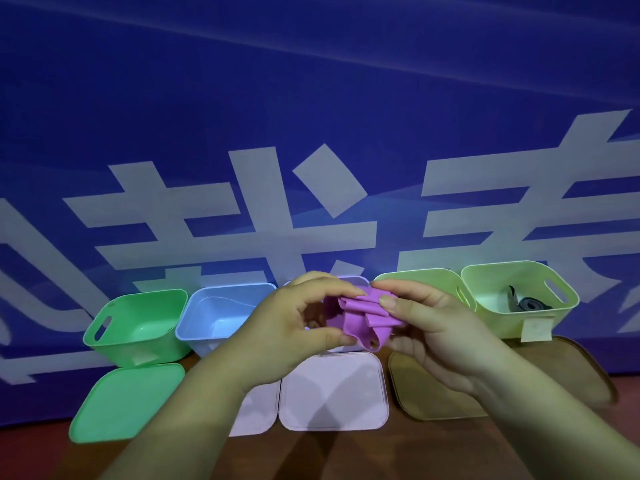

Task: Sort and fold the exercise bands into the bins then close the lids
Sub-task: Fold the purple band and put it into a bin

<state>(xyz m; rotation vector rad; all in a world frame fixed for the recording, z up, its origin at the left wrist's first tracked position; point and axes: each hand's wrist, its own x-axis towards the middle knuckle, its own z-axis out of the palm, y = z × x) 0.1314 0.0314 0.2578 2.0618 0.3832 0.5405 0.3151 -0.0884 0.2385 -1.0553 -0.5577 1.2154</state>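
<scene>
Closest in, left hand (287, 327) and right hand (426, 327) pinch the bunched purple band (363, 318) in front of the lilac bin (360, 281); I fear its springy folds pop open and miss if either grip slackens.

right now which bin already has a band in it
The far-right yellow-green bin: a dark grey band lies inside it. The green bin and blue bin on the left show bare floors.
</scene>
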